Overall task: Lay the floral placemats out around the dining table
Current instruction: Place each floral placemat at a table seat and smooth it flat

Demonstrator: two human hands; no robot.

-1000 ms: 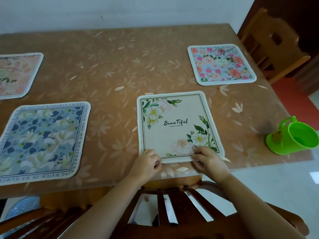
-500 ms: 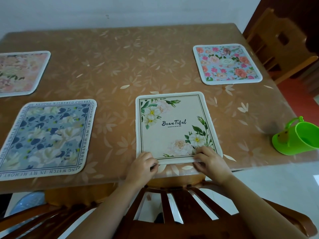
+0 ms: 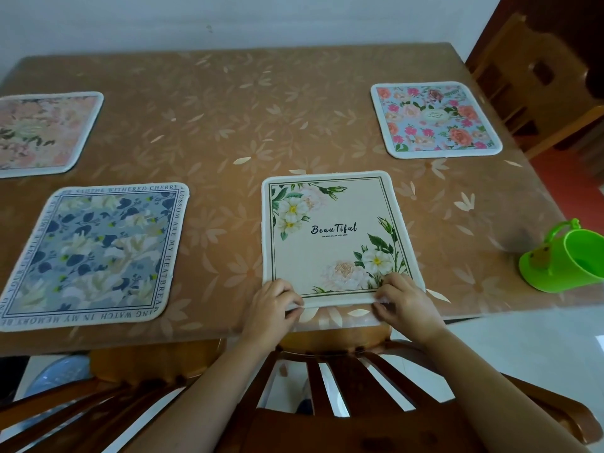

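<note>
Hands pinching near edge of cream placemat (image 3: 330,237) at lower centre of frame.
Left hand (image 3: 273,304) and right hand (image 3: 403,300) both gripping mat's bottom corners on brown table (image 3: 228,125); blue placemat (image 3: 94,253) lower left, peach placemat (image 3: 42,132) upper left, pink-flowered placemat (image 3: 434,119) upper right, green cup (image 3: 568,259) tipped at right edge.

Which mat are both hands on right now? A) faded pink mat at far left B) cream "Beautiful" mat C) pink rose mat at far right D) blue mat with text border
B: the left hand and right hand each pinch a near corner of the cream mat, which lies flat on the table; the other three mats lie untouched.
</note>
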